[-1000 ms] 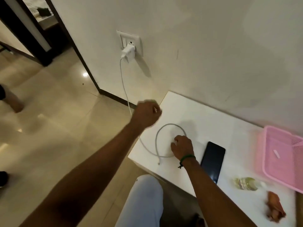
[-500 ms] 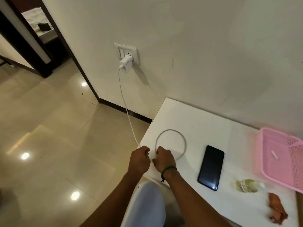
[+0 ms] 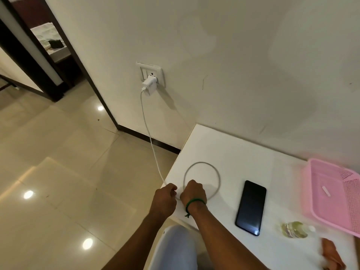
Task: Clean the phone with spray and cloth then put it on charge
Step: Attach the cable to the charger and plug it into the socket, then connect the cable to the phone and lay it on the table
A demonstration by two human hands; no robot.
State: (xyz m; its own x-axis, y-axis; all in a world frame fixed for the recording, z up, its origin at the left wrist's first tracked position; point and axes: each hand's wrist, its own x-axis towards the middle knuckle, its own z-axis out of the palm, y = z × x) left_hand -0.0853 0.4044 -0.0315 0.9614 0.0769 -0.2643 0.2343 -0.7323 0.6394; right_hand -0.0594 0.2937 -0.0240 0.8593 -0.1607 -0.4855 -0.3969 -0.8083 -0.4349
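Since a second ago my left hand [image 3: 165, 197] has dropped from up by the table's corner to its near edge, just beside my right hand [image 3: 193, 192]. Both are curled round the white cable [image 3: 150, 137], which hangs from the charger [image 3: 149, 85] and loops on the table [image 3: 243, 152] just beyond my right fist. The phone [image 3: 251, 207] lies flat, its glossy black screen up and dark, near my right hand on its right side, but untouched. Further right I see the spray bottle [image 3: 294, 229] and the cloth [image 3: 331, 252].
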